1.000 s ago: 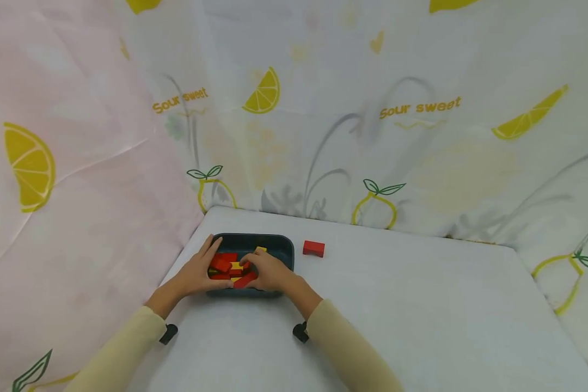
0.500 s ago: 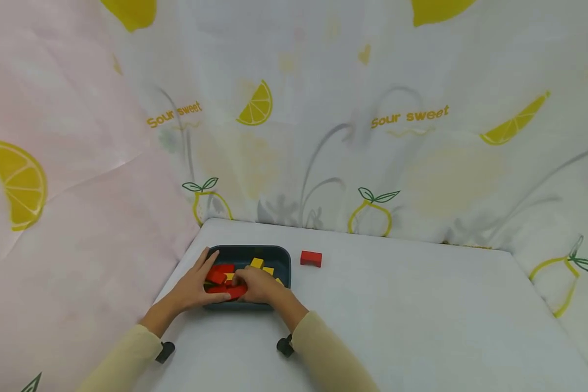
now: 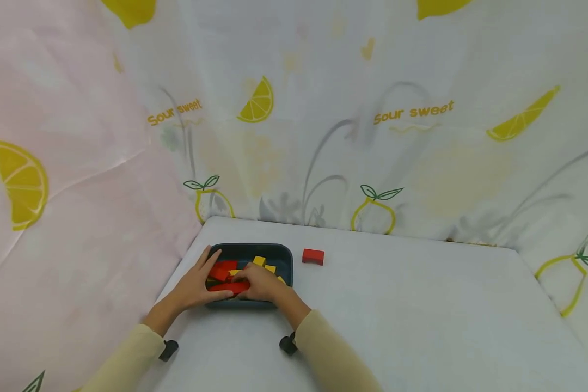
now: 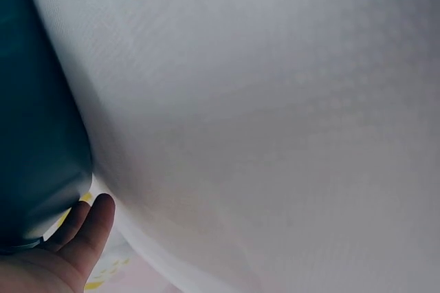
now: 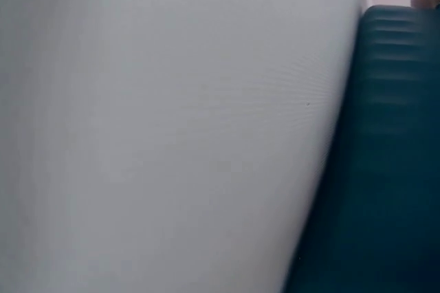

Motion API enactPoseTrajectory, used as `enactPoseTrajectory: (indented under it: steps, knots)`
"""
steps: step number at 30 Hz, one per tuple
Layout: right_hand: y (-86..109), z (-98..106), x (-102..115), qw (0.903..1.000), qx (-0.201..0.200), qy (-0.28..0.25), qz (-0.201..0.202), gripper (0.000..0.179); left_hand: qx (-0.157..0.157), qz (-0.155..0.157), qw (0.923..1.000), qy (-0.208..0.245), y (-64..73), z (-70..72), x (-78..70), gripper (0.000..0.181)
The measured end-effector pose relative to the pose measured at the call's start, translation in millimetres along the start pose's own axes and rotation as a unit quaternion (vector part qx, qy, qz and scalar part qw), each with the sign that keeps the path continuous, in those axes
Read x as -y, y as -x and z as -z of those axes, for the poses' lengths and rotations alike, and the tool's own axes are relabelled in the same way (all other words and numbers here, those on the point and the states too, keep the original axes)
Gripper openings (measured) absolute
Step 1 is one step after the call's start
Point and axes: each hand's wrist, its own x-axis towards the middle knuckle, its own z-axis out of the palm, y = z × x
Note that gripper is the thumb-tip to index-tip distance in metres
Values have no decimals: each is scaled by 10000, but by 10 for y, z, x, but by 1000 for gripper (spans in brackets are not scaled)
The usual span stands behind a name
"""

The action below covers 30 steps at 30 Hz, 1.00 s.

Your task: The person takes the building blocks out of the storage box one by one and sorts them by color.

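A dark teal tray (image 3: 267, 248) holds several red and yellow blocks. My left hand (image 3: 195, 286) lies over its left side, fingers spread fairly straight along the rim and thumb extended over a red block (image 3: 221, 288) near the front. In the left wrist view, the left fingers (image 4: 93, 234) reach past the tray's outer wall (image 4: 41, 114). My right hand (image 3: 261, 283) reaches in over the front rim, its curled fingers and thumb pinching the right end of that red block. Other red blocks (image 3: 219, 274) lie behind it, and yellow blocks (image 3: 259, 261) sit farther right.
A single red block (image 3: 313, 256), notched underneath, stands on the white table (image 3: 421, 305) just right of the tray. Lemon-printed cloth (image 3: 323, 136) hangs behind the table, and a pinkish cloth (image 3: 88, 218) hangs at its left.
The right hand has shifted slightly left and lower within the tray, uncovering yellow blocks at the right. The red block at the front now lies more level. The left hand stays at the tray's left side.
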Motion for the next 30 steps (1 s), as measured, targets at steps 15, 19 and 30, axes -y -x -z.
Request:
enactPoseTrajectory:
  steps: [15,19,30]
  knots:
    - [2,30,5,9977,-266,-464,-423,39,19,86,10000,-18,42,13,-31,109]
    - [10,36,-3,9974,-453,-413,-387,41,-40,30,10000,-25,42,2,-26,108]
    - [40,42,-24,9953,-649,-654,-303,39,-102,-24,9999,10,24,-19,-23,107]
